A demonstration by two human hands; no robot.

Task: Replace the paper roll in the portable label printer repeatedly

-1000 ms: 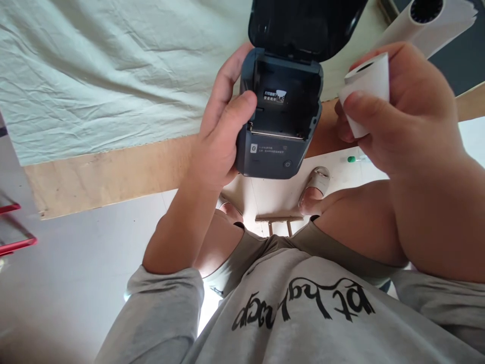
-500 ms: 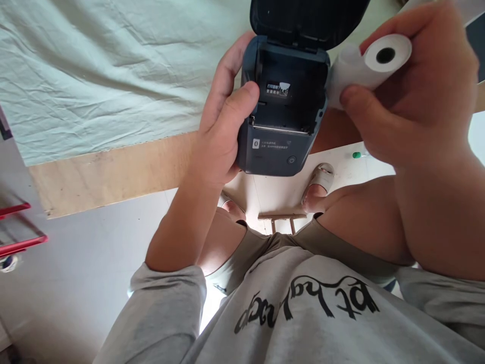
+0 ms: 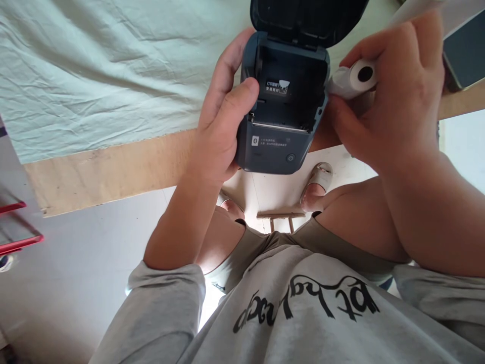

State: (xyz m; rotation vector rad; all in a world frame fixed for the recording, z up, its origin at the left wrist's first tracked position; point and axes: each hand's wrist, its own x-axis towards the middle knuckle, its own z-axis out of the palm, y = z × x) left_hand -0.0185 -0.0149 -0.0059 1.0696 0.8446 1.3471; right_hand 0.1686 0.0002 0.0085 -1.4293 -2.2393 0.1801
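Observation:
My left hand (image 3: 223, 111) is closed around the left side of a dark blue portable label printer (image 3: 271, 146), thumb over its rim. The printer's black lid (image 3: 306, 20) is raised, and the paper bay inside holds no roll. A small sticker lies on the bay floor, and a power button shows near the lower edge. Just right of the printer, my right hand (image 3: 397, 96) grips a white paper roll (image 3: 346, 83) between thumb and fingers. The roll's dark core hole faces up toward me. Whether the roll touches the printer's side, I cannot tell.
A pale green cloth (image 3: 94, 76) covers the work surface, which has a bare wooden edge (image 3: 113, 172). A dark flat device (image 3: 467, 53) lies at the far right. Red-edged shelving (image 3: 20, 245) stands at the left. A small wooden stool (image 3: 280, 216) is on the floor below.
My right hand has moved left and turned, and the paper roll's end now sits lower and nearer the printer. The printer and my left hand have hardly moved.

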